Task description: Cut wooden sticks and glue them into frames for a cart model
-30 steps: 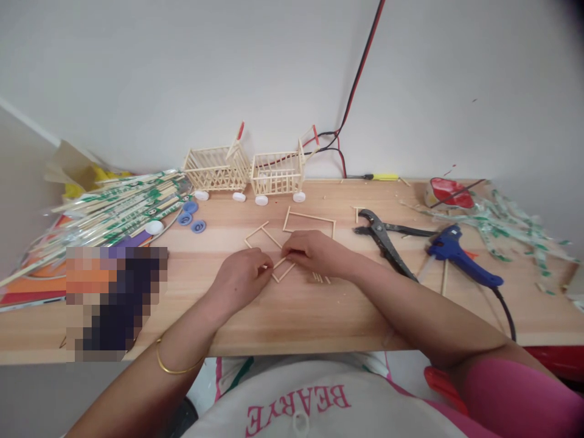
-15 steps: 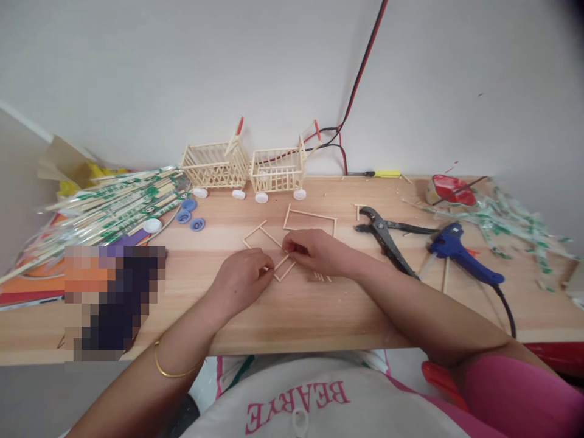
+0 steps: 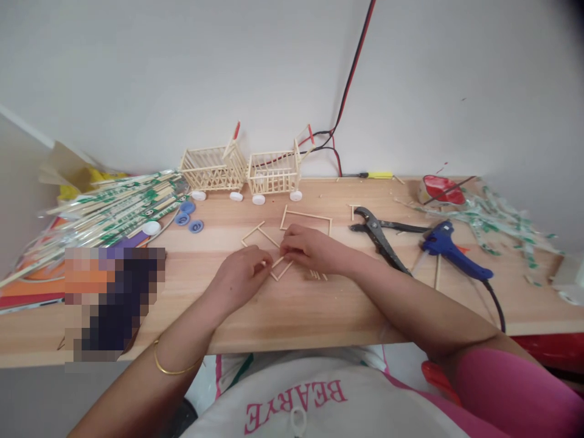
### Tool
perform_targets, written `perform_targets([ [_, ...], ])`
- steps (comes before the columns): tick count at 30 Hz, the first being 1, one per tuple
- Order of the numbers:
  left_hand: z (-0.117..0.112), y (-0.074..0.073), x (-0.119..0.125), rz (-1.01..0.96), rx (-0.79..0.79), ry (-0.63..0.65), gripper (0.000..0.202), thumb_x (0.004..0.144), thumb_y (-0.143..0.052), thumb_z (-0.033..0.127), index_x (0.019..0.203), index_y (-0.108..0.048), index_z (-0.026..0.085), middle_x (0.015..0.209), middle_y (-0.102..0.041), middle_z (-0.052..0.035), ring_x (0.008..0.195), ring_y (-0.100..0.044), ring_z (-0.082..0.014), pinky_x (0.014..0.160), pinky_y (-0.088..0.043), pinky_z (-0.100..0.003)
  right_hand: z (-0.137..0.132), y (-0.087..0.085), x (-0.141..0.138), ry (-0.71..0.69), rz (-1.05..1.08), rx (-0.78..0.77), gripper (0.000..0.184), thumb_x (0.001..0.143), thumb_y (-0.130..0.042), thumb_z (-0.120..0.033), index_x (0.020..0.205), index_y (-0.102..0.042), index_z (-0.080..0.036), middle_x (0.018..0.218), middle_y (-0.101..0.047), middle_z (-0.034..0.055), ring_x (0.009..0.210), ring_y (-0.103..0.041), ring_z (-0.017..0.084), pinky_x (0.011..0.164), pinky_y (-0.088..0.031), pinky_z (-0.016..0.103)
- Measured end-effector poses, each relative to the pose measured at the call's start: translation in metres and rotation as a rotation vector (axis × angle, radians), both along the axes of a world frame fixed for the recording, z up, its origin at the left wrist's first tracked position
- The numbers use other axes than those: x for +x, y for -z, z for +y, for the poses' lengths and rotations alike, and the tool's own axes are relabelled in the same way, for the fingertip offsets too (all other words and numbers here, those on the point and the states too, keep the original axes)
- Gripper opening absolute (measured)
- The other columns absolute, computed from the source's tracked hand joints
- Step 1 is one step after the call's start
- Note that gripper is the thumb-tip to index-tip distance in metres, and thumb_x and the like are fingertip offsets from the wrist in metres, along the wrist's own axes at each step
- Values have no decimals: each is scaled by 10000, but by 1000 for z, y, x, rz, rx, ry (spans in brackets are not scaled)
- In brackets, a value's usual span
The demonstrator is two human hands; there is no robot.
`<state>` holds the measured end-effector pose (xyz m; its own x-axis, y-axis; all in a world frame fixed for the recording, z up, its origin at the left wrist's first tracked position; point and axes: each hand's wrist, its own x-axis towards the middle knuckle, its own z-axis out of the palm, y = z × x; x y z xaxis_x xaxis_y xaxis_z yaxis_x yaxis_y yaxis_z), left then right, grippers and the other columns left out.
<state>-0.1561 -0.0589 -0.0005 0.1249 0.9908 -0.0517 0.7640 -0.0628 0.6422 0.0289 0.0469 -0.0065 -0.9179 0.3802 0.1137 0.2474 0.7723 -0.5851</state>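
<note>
My left hand [image 3: 241,274] and my right hand [image 3: 308,248] meet at the middle of the wooden table [image 3: 292,304]. Both pinch thin wooden sticks at the near corner of a small square stick frame [image 3: 261,234] that lies flat. The fingers of both hands are curled tight on the sticks. A second, larger stick frame [image 3: 306,216] lies just behind my right hand. A few loose short sticks [image 3: 318,275] rest beside my right wrist.
Two stick-built carts with white wheels [image 3: 214,170] [image 3: 274,174] stand at the back. Wrapped chopsticks [image 3: 114,204] pile up at left, with blue and white bottle caps [image 3: 189,219] beside them. Black pliers [image 3: 378,234], a blue glue gun [image 3: 451,249] and torn wrappers [image 3: 497,222] lie at right.
My hands stay on the frame corner with small finger shifts. The view has drifted slightly to the right.
</note>
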Motion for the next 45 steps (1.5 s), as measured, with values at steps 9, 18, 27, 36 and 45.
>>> perform_targets([
  [9,-3,-16,15,-944,-272,-176,307,821,-539,406,952,-623,142,921,-643,-68,845,-601,-170,799,-470,-316,-10,-57,15,-1,27,84,130,794,-504,-105,830,-612,-168,794,-629,17,719,-530,121,664,-371,231],
  [18,-3,-38,58,-1188,-608,-11,241,815,-590,309,919,-603,91,932,-682,-163,849,-663,-237,836,-483,-416,-21,-70,43,96,120,-32,93,800,-545,-186,892,-558,-182,764,-606,-5,687,-541,110,638,-407,230],
  [27,10,-29,102,-1463,-433,-97,156,826,-558,245,898,-617,120,921,-682,-114,835,-645,-186,728,-498,-298,-60,-57,74,299,350,63,332,713,-634,-143,1015,-511,-202,1062,-489,79,977,-500,190,839,-442,342],
  [36,5,-30,121,-1450,-448,-110,148,781,-631,256,824,-618,115,836,-678,-69,747,-626,-134,745,-480,-271,-62,-41,88,387,408,-86,248,740,-600,-152,962,-497,-197,959,-506,35,854,-515,132,728,-478,262],
  [45,4,-18,123,-841,-190,164,289,836,-525,390,886,-668,143,922,-677,-72,931,-596,-215,906,-427,-371,-57,-44,105,410,362,-400,179,825,-555,-331,861,-593,-159,721,-574,-1,646,-534,105,591,-437,232],
])
